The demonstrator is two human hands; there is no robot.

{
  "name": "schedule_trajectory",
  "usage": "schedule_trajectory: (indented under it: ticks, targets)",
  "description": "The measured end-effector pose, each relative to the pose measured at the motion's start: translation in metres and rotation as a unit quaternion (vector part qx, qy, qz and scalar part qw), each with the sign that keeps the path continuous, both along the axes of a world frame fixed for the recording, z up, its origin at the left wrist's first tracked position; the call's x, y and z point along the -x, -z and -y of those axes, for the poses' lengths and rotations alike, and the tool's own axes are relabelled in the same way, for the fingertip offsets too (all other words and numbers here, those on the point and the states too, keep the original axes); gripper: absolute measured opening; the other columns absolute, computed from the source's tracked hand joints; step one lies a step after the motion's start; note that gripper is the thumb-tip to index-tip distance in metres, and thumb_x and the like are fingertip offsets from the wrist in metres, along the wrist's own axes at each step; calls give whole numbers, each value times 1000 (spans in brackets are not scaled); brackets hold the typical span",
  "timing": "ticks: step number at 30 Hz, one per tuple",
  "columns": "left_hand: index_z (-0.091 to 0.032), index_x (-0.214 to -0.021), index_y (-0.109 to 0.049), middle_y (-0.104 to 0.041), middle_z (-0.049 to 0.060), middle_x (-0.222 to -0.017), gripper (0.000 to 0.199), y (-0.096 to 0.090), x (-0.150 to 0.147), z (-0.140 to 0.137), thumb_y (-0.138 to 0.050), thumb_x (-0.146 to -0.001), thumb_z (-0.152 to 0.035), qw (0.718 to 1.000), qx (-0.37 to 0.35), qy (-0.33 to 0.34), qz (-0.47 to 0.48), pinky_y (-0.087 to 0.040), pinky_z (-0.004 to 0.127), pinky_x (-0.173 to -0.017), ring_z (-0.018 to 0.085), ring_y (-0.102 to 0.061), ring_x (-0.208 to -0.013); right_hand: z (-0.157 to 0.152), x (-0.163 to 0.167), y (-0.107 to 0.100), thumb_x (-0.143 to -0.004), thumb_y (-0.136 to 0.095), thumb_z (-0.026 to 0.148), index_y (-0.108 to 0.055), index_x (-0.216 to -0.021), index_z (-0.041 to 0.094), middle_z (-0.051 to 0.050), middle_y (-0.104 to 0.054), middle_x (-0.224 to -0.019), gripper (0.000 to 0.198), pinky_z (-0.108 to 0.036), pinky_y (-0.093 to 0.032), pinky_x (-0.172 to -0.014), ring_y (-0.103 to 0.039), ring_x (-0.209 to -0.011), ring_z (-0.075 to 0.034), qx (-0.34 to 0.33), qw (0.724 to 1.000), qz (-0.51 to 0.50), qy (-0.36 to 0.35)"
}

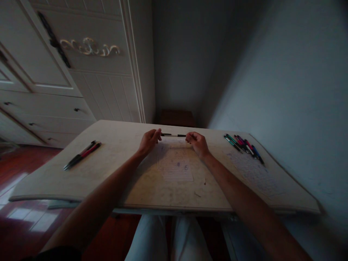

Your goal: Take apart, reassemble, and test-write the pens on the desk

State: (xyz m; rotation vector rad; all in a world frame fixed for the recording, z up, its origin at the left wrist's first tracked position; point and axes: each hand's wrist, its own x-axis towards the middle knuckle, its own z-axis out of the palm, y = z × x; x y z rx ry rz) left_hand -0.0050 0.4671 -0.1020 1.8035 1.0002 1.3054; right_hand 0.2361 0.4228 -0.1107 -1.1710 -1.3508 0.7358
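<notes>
There on the middle sheet (176, 175), roughly halfway between the table's (116, 145) left and right edges, I'm catching one looped mark (186, 167), over toward the sheet's near right corner: looks like a 6, though I can't swear to it! Just left of it, a second dark mark (178, 164), too blurred to name. And now, by the table's right edge, another sheet (259, 177), line upon line of handwriting (248, 166), too faint to read.

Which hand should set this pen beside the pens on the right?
Probably the right hand: it pinches the right end of the pen and is nearer those pens. The left hand, at the opposite end, would reach farther.
</notes>
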Motion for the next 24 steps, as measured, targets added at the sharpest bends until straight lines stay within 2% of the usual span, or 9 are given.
schedule_trajectory:
  ticks: [3, 8, 11, 13, 16, 19, 21, 24]
  targets:
    - [-15, -62, -64, -56, 1, -50, 43, 0, 1, -1, -57, -87, -49, 999, -1, 26, -23, -38, 22, -48, 10, -49, -46, -1, -1, 1, -77, -65, 45, -63, -77, 18, -2, -63, -69, 26, -30, -47, -68, -57, -66, -15, 0, 1000, 3, 5]
    - [-15, -79, -68, -67, 4, -68, 23, 3, -1, -3, -73, -75, -37, 998, -3, 43, 38, -44, 23, -55, 12, -58, -58, -2, -2, 2, -76, -65, 44, -63, -77, 19, -2, -62, -68, 26, -30, -46, -67, -56, -65, -15, -4, 1000, 3, 17]
    - [-14, -92, -68, -70, 7, -86, 34, 3, -2, -3, -79, -70, -37, 998, -4, 41, 50, -47, 22, -58, 12, -61, -66, -2, -1, 2, -76, -65, 45, -63, -76, 19, -2, -63, -69, 26, -30, -47, -68, -57, -66, -15, -5, 1000, 5, 15]
    - [-15, -97, -66, -70, 8, -91, 42, 2, -2, -2, -79, -69, -43, 998, 0, 26, 55, -47, 22, -58, 13, -62, -70, -1, -1, 1, -76, -66, 45, -64, -77, 19, -2, -64, -70, 26, -30, -47, -68, -57, -66, -16, -4, 1000, 4, 14]
    - [-14, -86, -65, -67, 5, -75, 44, 0, -2, 0, -65, -79, -58, 999, 13, 0, 46, -44, 22, -53, 12, -58, -58, -1, 0, 2, -76, -66, 46, -64, -78, 19, -3, -64, -70, 27, -31, -48, -69, -58, -67, -16, -5, 1000, 1, 14]
    - [-15, -65, -62, -55, 1, -51, 52, -1, -1, 2, -52, -88, -61, 999, 36, 10, -4, -37, 22, -46, 9, -47, -45, -1, 1, 2, -76, -66, 46, -63, -77, 19, -3, -63, -70, 26, -31, -47, -69, -58, -68, -16, -13, 1000, 2, 13]
    - [-15, -61, -62, -54, 1, -48, 50, 0, -1, 2, -56, -86, -58, 998, 48, 27, -20, -35, 22, -45, 9, -47, -44, -1, 0, 2, -76, -66, 46, -63, -76, 19, -2, -63, -70, 26, -31, -47, -69, -58, -68, -16, -17, 1000, 2, 14]
    - [-14, -75, -67, -66, 4, -62, 34, 3, -1, -1, -72, -76, -48, 995, 70, 55, 36, -40, 22, -48, 11, -55, -52, -1, -1, 2, -76, -66, 45, -63, -75, 19, -2, -62, -69, 26, -31, -47, -69, -57, -66, -16, -18, 1000, 4, 16]
